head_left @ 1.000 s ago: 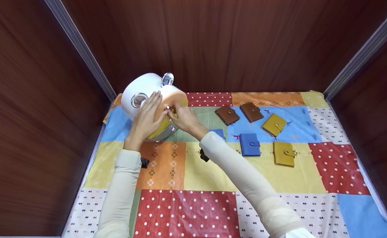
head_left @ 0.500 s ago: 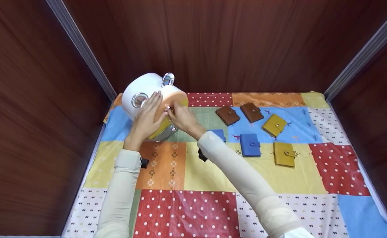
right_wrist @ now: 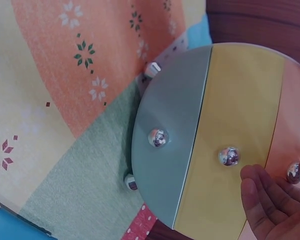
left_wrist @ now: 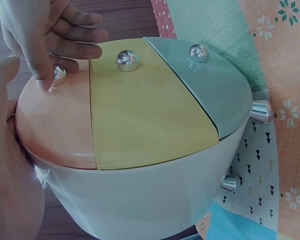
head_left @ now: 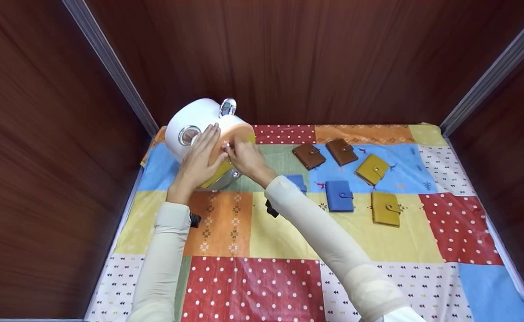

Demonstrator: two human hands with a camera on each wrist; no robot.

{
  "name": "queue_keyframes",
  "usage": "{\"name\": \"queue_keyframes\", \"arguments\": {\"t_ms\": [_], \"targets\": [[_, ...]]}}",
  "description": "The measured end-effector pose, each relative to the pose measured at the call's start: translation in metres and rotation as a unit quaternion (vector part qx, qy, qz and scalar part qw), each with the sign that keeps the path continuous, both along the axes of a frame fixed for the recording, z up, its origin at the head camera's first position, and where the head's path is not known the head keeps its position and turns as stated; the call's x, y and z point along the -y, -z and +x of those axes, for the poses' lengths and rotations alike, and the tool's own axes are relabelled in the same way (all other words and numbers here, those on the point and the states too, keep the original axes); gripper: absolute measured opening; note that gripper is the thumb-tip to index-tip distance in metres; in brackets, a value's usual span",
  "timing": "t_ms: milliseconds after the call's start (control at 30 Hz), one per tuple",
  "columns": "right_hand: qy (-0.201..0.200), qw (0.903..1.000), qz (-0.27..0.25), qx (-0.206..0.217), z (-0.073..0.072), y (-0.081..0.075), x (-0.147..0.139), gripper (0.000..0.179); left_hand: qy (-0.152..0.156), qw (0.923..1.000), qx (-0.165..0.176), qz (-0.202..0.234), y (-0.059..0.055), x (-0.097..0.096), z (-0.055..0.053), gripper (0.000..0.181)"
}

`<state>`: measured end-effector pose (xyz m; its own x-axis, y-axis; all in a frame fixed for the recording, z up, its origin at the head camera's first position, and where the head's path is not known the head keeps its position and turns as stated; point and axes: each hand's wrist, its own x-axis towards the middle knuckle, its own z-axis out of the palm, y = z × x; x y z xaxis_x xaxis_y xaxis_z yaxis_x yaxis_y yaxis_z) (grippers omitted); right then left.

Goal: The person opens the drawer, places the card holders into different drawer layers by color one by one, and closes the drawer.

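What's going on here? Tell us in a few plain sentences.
A person's right hand pinches the silver knob on the orange panel of a white container, while their left hand rests against its side. The orange panel, yellow panel and grey-green panel all look closed. Six small wallets lie to the right on a patchwork cloth.

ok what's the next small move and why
Probably a gentle outward pull by the right hand: its fingers pinch the silver knob, the orange panel looks flush with the yellow panel, and the left hand rests against the white box.
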<state>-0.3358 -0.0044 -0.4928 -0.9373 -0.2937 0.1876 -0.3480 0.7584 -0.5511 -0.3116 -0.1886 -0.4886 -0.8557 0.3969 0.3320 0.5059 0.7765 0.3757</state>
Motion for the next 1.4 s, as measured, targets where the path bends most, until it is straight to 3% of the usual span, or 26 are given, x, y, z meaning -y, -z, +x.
{"name": "queue_keyframes", "arguments": {"t_ms": [267, 767, 1400], "targets": [[0.001, 1.0000, -0.002, -0.010, -0.001, -0.002, 0.001, 0.035, 0.009, 0.9995, -0.005, 0.030, -0.003, -0.001, -0.001, 0.055], [0.001, 1.0000, -0.009, -0.001, 0.003, -0.002, -0.005, 0.034, 0.004, 0.9997, 0.006, 0.024, -0.003, -0.001, -0.002, 0.054], [0.010, 0.9989, 0.005, -0.046, 0.012, 0.002, -0.013, 0.029, 0.004, 0.9993, 0.009, 0.036, -0.003, 0.000, -0.001, 0.053]]}}
